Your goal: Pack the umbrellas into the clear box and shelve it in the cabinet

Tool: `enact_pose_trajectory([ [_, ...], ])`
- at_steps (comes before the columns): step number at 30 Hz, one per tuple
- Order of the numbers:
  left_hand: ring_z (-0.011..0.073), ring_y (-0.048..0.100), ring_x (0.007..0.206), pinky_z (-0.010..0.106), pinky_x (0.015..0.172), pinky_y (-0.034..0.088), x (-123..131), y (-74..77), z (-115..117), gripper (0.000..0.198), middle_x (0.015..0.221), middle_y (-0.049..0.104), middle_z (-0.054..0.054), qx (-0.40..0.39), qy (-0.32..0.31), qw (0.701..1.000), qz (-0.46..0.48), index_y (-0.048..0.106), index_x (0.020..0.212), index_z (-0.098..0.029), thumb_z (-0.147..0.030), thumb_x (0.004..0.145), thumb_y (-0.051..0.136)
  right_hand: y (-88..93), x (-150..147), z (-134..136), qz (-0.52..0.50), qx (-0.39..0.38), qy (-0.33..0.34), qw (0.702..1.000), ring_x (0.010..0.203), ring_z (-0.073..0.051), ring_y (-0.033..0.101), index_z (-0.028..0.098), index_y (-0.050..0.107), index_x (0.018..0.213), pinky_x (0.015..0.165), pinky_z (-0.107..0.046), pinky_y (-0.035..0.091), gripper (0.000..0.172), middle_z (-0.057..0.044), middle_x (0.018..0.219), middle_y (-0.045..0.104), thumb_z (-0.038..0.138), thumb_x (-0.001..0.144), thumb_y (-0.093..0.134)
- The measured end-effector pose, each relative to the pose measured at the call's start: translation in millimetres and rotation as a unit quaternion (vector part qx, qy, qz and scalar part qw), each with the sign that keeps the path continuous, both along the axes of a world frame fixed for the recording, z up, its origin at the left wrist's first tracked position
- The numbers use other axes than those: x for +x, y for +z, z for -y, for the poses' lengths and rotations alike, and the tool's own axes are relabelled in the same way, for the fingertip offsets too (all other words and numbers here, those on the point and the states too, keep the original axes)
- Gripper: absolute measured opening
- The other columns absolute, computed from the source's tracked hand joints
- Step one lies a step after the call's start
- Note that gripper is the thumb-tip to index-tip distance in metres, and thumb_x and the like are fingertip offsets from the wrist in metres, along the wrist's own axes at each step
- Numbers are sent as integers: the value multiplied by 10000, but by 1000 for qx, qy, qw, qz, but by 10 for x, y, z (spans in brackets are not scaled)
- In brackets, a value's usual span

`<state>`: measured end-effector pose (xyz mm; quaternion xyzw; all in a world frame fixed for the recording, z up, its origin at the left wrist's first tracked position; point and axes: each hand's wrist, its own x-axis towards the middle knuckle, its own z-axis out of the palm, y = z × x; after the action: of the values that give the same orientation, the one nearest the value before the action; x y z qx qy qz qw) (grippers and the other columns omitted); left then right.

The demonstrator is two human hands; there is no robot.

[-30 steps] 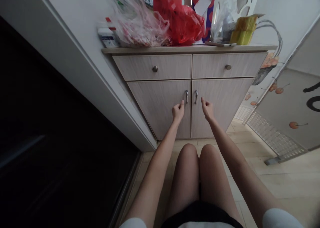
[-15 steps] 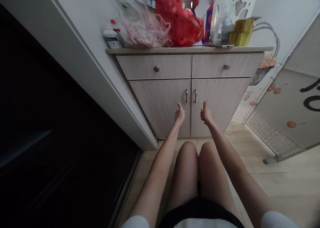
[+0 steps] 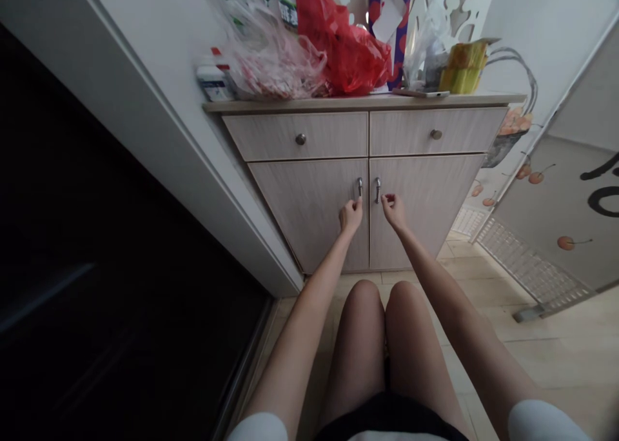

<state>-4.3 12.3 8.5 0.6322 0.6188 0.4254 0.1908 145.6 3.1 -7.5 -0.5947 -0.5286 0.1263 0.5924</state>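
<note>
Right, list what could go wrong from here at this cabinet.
The pale wood-grain left door may swing into the bare knees if pulled, since they sit close in front of it. The left hand may slip off the slim metal handle, its fingers only at the lower end. A jolt could also tip the flat phone lying near the front edge of the beige countertop.

Left hand (image 3: 351, 216): bare
Right hand (image 3: 394, 211): bare
Left sleeve (image 3: 257, 427): white, short
Right sleeve (image 3: 544, 421): white, short
Shorts (image 3: 391, 412): black
Shirt hem (image 3: 399, 437): white, just beside the shorts
</note>
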Motion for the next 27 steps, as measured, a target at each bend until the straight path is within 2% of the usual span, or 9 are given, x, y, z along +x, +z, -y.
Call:
enact_pose_trajectory([
  [2,222,656,919,297,796,445,81,64,-132,288,967,701,123,27,1,999,-25,615,899,-180,-434,957,490,42,-31,-188,35,3,1,999,870,-203,599,152,598,975,828,-333,461,440,-149,1030,665,556,873,458],
  [4,228,648,1026,304,862,444,152,103,-248,226,1091,687,158,33,1,999,-35,608,1025,-164,-360,948,525,85,-71,-338,60,-14,11,998,862,-208,609,136,616,1013,825,-335,463,397,-165,1060,670,483,873,482],
  [8,227,660,1026,295,856,447,207,101,-380,198,1066,704,150,27,-8,999,-39,622,1040,-167,-309,959,511,118,-137,-485,72,-38,17,997,845,-222,627,152,647,936,781,-323,466,351,-136,939,688,449,899,465],
  [13,225,665,988,291,835,448,163,48,-365,182,1004,712,137,35,-26,997,-56,647,965,-173,-281,964,500,95,-160,-444,68,-33,16,997,807,-207,630,152,650,854,765,-309,454,351,-111,859,678,422,926,437],
  [19,216,653,944,302,850,444,49,-28,-100,203,966,703,126,59,-29,995,-71,636,946,-177,-307,969,481,75,-78,-115,81,-25,47,995,759,-194,617,165,637,860,727,-298,445,335,-113,859,695,426,913,433],
  [27,199,655,898,282,838,454,-354,-196,633,183,891,694,94,123,-37,991,-48,607,881,-191,-298,961,483,5,186,731,104,-3,61,993,561,-156,525,202,569,780,609,-287,389,436,-63,723,651,583,904,396],
])
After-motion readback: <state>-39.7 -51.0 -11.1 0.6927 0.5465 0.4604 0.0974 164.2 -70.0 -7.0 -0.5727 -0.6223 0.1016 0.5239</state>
